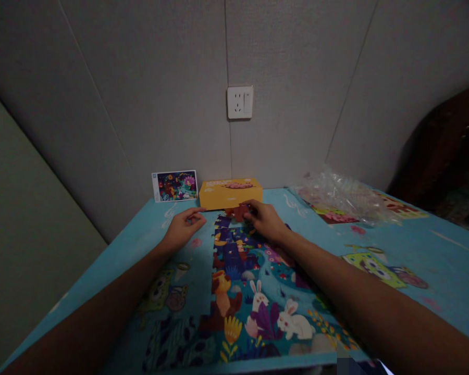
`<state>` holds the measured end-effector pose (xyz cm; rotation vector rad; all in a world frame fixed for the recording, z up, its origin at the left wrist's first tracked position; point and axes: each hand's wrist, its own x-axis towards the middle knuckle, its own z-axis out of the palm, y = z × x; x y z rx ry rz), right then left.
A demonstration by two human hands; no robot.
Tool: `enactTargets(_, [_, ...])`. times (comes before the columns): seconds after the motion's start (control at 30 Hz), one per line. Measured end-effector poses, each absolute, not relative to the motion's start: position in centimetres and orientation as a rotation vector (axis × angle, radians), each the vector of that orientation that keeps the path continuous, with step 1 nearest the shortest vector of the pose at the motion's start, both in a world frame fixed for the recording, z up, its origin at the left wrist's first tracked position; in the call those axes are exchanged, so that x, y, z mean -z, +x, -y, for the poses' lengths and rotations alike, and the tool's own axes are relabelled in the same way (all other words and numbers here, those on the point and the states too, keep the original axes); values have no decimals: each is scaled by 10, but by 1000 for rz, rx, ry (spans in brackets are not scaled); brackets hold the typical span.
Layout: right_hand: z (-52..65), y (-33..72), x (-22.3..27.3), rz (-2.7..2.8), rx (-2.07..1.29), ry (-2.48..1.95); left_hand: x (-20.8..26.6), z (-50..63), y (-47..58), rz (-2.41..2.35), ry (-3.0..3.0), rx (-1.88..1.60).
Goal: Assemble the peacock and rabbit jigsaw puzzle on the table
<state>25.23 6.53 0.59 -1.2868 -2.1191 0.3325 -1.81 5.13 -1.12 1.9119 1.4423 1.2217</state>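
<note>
My right hand (263, 219) pinches a reddish-brown puzzle piece (240, 212) above the far edge of a partly joined jigsaw puzzle (254, 302). The puzzle shows white rabbits, a brown animal, flowers and a winding stream. Its left side has an uneven edge of tabs. My left hand (185, 225) rests beside the puzzle's far left corner, thumb and forefinger slightly apart with nothing seen between them. More reddish-brown pieces (230, 211) lie just before the yellow box (230, 195), partly hidden by my right hand.
A picture card (175, 186) leans on the wall left of the box. To the right, crumpled clear plastic (344, 195) covers a colourful printed sheet (334, 217). A blue cartoon-print cloth (308, 205) covers the table. A socket (239, 102) is on the wall.
</note>
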Motion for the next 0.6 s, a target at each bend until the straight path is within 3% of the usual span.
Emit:
enactTargets(0.23, [-47, 235, -7, 2200, -735, -981, 1, -27, -3, -1053, 2306, -835])
enactTargets(0.6, [-44, 232, -3, 2120, -994, -943, -2, -21, 0, -983, 2378, -728])
